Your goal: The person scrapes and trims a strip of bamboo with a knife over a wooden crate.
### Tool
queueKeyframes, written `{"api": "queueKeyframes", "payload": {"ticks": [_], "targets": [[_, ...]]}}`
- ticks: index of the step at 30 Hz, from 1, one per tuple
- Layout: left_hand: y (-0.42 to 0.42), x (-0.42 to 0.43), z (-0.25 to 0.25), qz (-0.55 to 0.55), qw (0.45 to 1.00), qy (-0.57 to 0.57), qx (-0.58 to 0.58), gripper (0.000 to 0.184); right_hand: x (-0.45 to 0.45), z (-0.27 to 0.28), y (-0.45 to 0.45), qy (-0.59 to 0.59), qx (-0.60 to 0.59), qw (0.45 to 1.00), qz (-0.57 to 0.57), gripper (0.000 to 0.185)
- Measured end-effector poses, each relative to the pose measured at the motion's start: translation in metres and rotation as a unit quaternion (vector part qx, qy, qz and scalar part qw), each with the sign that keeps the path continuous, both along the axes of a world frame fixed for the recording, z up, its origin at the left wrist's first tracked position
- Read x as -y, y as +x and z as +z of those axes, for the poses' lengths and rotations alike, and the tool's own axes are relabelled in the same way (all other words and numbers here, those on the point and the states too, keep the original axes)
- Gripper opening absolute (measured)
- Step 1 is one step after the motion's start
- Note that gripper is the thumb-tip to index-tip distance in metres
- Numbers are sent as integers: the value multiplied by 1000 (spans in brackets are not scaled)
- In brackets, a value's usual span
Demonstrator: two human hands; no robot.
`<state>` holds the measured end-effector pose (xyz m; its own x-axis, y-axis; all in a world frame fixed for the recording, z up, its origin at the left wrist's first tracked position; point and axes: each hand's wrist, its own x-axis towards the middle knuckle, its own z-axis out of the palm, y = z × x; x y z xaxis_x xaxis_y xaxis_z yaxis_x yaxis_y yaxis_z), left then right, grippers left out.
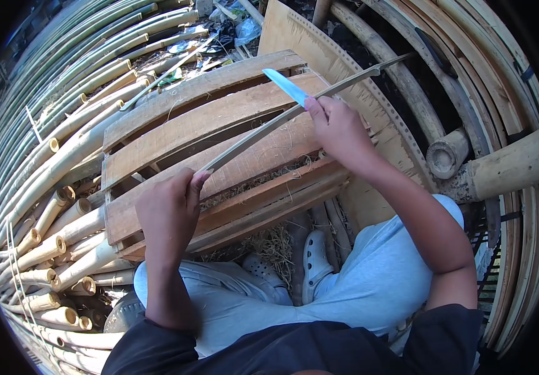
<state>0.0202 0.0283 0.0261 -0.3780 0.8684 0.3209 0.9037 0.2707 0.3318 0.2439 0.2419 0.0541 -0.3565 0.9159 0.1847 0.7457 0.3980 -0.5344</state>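
A long, thin bamboo strip (254,139) runs slantwise above the wooden slatted bench (182,122), from lower left to upper right. My left hand (168,206) is closed around its near end, with the thumb along the strip. My right hand (343,132) is closed on a knife (285,86), whose bright blade points to the upper left. The knife's handle is hidden inside the fist. The strip passes right by my right fingers; whether they also grip it I cannot tell. Beyond that hand, the strip reaches out to the upper right.
Stacked bamboo poles (63,159) fill the left side. A thin wooden board (401,153) leans behind the bench on the right, near a thick bamboo pole (507,164). Long curved-looking slats (488,69) lie at the far right. Shavings (266,244) lie below the bench.
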Motion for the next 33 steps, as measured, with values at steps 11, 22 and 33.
{"api": "queueKeyframes", "payload": {"ticks": [11, 22, 33], "targets": [[0, 2, 4, -3, 1000, -14, 4, 42, -34, -6, 23, 55, 24, 997, -50, 49], [2, 3, 7, -6, 1000, -13, 20, 42, -51, 3, 36, 53, 27, 997, -49, 50], [4, 4, 7, -6, 1000, 12, 24, 34, -43, 33, 31, -24, 89, 996, -11, 52]]}}
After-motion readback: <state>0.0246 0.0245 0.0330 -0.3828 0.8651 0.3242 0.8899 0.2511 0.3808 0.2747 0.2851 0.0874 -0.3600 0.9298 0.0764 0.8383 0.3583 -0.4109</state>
